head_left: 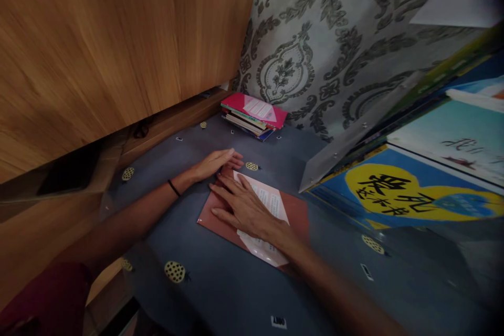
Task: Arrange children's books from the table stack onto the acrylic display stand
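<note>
A thin reddish-brown book (297,215) with a white printed panel lies flat on the dark blue patterned cloth (220,294). My right hand (246,202) rests palm down across its cover, fingers stretched and slightly apart. At the book's far left corner is my left hand (218,163), its fingers extended and holding nothing. Its fingertips lie close to those of the right hand; whether they touch the book I cannot tell. A black band circles my left wrist. Part of the cover is hidden under the right hand and forearm.
Behind the hands stands a stack of books (254,115) with a pink one on top, near the patterned wall (291,37). Large upright picture books (394,184) in blue and yellow stand at the right. A wooden cabinet (118,37) overhangs the left side.
</note>
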Available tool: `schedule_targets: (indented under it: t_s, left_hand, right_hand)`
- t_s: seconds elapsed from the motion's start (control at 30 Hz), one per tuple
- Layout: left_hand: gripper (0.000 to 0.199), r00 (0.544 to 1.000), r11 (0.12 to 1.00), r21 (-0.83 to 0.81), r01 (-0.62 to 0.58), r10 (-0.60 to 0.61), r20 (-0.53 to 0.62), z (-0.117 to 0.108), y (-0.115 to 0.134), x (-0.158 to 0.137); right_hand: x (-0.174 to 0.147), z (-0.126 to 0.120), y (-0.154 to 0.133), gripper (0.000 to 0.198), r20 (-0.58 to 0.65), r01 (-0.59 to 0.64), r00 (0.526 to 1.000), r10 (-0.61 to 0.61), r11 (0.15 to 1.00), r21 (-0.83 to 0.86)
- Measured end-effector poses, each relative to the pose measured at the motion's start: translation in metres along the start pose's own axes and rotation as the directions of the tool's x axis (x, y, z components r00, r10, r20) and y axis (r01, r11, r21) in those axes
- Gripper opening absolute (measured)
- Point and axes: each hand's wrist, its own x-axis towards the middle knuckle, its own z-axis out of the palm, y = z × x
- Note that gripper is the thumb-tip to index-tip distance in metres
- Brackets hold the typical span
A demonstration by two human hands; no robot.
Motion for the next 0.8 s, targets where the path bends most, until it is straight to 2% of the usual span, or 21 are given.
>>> schedule_targets:
  t_s: [0.17, 0.33, 0.53, 0.7, 0.8]
  left_hand:
    - [0.061, 1.000, 1.000, 0.013, -0.003, 0.003, 0.005, 0.000, 0.000, -0.001]
    - [0.060, 1.000, 1.000, 0.031, -0.004, 0.003, 0.009, 0.000, 0.002, -0.002]
    - [0.067, 0.999, 0.996, 0.083, -0.012, 0.008, 0.042, 0.002, 0.007, -0.004]
    - [0.070, 0.999, 0.992, 0.127, -0.021, 0.017, 0.033, 0.006, 0.006, -0.006]
    - [0.067, 0.999, 0.984, 0.177, -0.036, 0.031, 0.030, 0.008, 0.008, -0.007]
  right_hand:
    - [0.005, -0.008, 0.007, 0.062, -0.006, 0.050, 0.999, -0.050, 0.997, -0.056]
    - [0.007, -0.004, 0.013, 0.067, -0.055, 0.065, 0.996, -0.067, 0.997, -0.044]
    - [0.005, -0.001, 0.007, 0.063, -0.092, 0.018, 0.996, -0.022, 0.999, -0.042]
    - [0.001, 0.004, -0.001, 0.053, -0.163, -0.126, 0.980, 0.111, 0.988, -0.088]
    - [0.000, 0.008, 0.000, 0.051, -0.182, -0.150, 0.974, 0.138, 0.987, -0.056]
